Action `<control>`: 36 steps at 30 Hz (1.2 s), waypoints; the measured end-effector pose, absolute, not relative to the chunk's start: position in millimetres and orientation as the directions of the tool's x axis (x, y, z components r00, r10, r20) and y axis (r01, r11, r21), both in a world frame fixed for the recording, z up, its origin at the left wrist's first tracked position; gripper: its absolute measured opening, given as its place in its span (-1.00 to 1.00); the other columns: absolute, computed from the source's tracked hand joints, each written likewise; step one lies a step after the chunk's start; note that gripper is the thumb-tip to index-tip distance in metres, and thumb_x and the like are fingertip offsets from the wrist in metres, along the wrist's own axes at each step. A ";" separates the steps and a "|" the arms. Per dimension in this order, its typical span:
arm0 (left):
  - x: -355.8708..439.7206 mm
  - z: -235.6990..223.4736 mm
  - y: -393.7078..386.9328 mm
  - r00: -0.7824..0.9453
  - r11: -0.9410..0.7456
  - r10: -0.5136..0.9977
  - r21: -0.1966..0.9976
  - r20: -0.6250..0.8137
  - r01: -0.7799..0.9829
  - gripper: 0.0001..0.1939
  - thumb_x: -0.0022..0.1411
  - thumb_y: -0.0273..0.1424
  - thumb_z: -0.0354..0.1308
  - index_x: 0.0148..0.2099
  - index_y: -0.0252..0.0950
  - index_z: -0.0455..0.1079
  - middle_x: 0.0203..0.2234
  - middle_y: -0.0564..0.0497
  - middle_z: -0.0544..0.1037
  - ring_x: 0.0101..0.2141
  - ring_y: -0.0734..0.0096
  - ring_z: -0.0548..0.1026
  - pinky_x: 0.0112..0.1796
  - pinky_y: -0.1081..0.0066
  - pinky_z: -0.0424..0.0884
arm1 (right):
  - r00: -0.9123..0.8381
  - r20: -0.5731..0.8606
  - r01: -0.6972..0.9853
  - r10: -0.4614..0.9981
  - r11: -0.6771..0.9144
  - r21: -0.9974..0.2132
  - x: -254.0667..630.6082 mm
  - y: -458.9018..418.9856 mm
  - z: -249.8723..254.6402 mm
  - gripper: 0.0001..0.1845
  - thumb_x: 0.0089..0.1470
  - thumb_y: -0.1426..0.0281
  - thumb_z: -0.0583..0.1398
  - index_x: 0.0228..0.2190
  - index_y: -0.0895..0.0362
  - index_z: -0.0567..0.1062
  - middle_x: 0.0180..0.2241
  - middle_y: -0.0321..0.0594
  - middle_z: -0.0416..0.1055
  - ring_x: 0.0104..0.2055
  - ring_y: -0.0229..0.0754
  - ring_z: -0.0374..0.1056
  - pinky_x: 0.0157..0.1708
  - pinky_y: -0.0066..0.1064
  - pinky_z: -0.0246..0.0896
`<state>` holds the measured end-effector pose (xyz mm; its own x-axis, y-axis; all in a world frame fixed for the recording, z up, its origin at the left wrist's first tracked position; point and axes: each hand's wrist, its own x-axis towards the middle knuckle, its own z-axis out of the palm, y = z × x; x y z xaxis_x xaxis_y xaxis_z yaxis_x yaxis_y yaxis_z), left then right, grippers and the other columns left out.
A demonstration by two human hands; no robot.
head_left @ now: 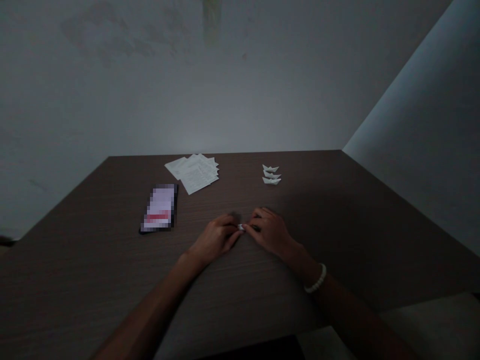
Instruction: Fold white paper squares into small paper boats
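Note:
My left hand [217, 237] and my right hand [270, 231] meet at the middle of the dark wooden table [337, 225]. Their fingers are curled together around a tiny folded piece of white paper [240, 227], of which only a small corner shows between the fingertips. Both hands rest on the tabletop. A white bracelet [317, 282] sits on my right wrist.
Three small folded paper boats [271, 174] lie in a row at the back right. A loose stack of paper sheets [195, 171] lies at the back centre. A phone with a lit screen [160, 207] lies to the left. Pale walls close the back and right.

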<state>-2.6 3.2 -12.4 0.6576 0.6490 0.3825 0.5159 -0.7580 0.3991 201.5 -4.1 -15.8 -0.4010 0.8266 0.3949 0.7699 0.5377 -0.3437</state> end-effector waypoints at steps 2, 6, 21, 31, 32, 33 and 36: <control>-1.8 -18.7 6.1 0.609 -0.737 0.675 0.431 0.417 0.521 -0.77 0.32 -0.37 0.05 -0.31 -0.31 0.48 -0.34 -0.06 0.48 -0.26 0.32 0.43 -0.23 0.34 0.41 | -0.387 0.377 0.770 0.841 0.520 -0.370 199.3 -3.2 -16.2 -0.85 0.14 0.30 0.23 -0.41 0.09 0.53 -0.32 -0.22 0.42 -0.24 -0.19 0.31 -0.28 -0.37 0.17; -0.5 -24.1 9.8 0.542 -0.669 0.743 0.468 0.393 0.578 -0.84 0.26 -0.31 0.14 -0.22 -0.31 0.43 -0.28 -0.08 0.47 -0.21 0.25 0.41 -0.17 0.25 0.38 | -0.370 0.356 0.749 0.858 0.503 -0.431 200.7 -2.4 -16.2 -0.88 0.08 0.32 0.28 -0.34 0.09 0.49 -0.28 -0.23 0.41 -0.19 -0.17 0.31 -0.22 -0.37 0.18; -1.7 -15.6 6.7 0.490 -0.597 0.795 0.608 0.358 0.524 -0.92 0.23 -0.41 0.15 -0.32 -0.28 0.40 -0.43 0.01 0.48 -0.36 0.35 0.40 -0.34 0.39 0.30 | -0.421 0.377 0.543 0.825 0.562 -0.624 200.3 -1.5 -20.2 -0.92 0.11 0.41 0.24 -0.39 0.07 0.57 -0.42 -0.31 0.52 -0.40 -0.28 0.33 -0.29 -0.41 0.16; 4.5 -8.9 2.8 0.553 -0.671 0.730 0.576 0.402 0.466 -0.82 0.26 -0.46 0.06 -0.34 -0.30 0.49 -0.46 -0.02 0.52 -0.35 0.33 0.41 -0.28 0.32 0.33 | -0.423 0.455 0.558 0.784 0.621 -0.551 197.7 -4.5 -19.7 -0.90 0.09 0.45 0.23 -0.43 0.09 0.56 -0.41 -0.26 0.53 -0.36 -0.23 0.36 -0.25 -0.37 0.19; 4.8 -9.4 2.6 0.554 -0.680 0.723 0.566 0.412 0.466 -0.80 0.27 -0.47 0.05 -0.34 -0.30 0.49 -0.46 -0.02 0.53 -0.36 0.33 0.41 -0.28 0.32 0.33 | -0.429 0.466 0.558 0.774 0.633 -0.537 197.1 -5.1 -19.8 -0.89 0.09 0.46 0.22 -0.43 0.09 0.56 -0.40 -0.25 0.53 -0.36 -0.22 0.36 -0.24 -0.37 0.20; 5.1 -9.7 2.5 0.553 -0.688 0.717 0.556 0.425 0.466 -0.80 0.27 -0.46 0.04 -0.34 -0.30 0.49 -0.45 -0.02 0.53 -0.36 0.34 0.41 -0.28 0.32 0.33 | -0.432 0.478 0.557 0.765 0.643 -0.525 196.5 -5.6 -19.8 -0.89 0.09 0.47 0.21 -0.42 0.10 0.55 -0.40 -0.25 0.53 -0.35 -0.22 0.35 -0.24 -0.36 0.19; 5.8 -8.6 1.8 0.516 -0.689 0.722 0.546 0.462 0.476 -0.79 0.27 -0.44 0.04 -0.33 -0.30 0.50 -0.44 -0.02 0.53 -0.37 0.35 0.40 -0.29 0.33 0.32 | -0.409 0.512 0.549 0.756 0.652 -0.523 195.1 -5.6 -19.2 -0.89 0.11 0.47 0.20 -0.41 0.11 0.55 -0.39 -0.24 0.53 -0.35 -0.22 0.35 -0.23 -0.36 0.19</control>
<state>5.8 1.8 -8.6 0.5158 0.7218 0.4615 0.4763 -0.6893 0.5459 195.1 -5.6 -19.2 -0.4090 0.7555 0.5117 0.5494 0.6516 -0.5230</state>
